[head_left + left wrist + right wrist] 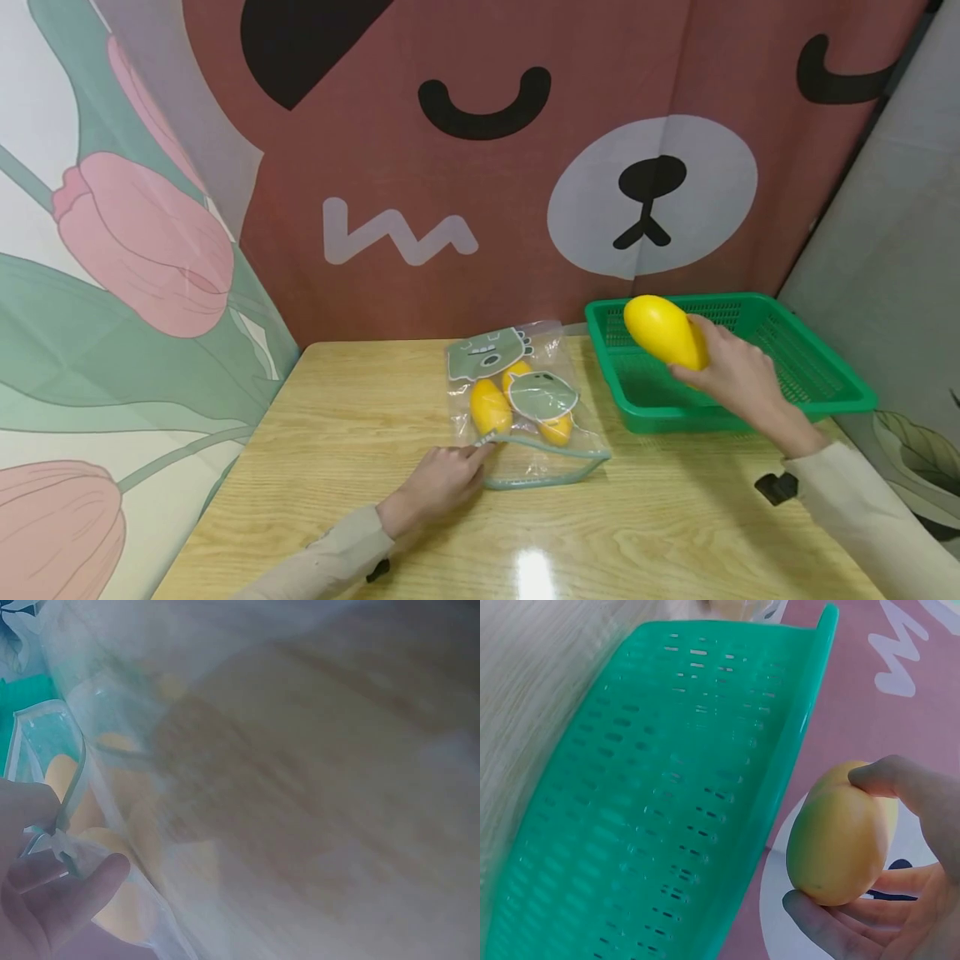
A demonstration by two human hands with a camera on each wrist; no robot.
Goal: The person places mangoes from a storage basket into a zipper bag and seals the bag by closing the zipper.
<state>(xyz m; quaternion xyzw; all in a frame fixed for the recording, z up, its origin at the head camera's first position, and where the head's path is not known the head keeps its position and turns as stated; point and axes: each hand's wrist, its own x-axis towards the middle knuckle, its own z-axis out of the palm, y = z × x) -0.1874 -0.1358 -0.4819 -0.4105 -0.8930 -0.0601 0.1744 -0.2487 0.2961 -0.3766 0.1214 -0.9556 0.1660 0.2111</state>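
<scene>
My right hand (731, 375) grips a yellow mango (663, 331) (838, 836) and holds it in the air over the left part of a green mesh basket (825, 392) (660, 787). A clear zip bag (525, 400) (112, 825) printed with green cartoon figures lies on the wooden table (337, 433), its mouth open toward me. Inside it are yellow mangoes (491, 406). My left hand (442, 482) (52, 892) pinches the left corner of the bag's mouth.
A curtain with a bear face hangs behind the table, and a tulip-print curtain hangs on the left. The basket stands at the table's back right corner. Bare wood shows at the front and left of the table.
</scene>
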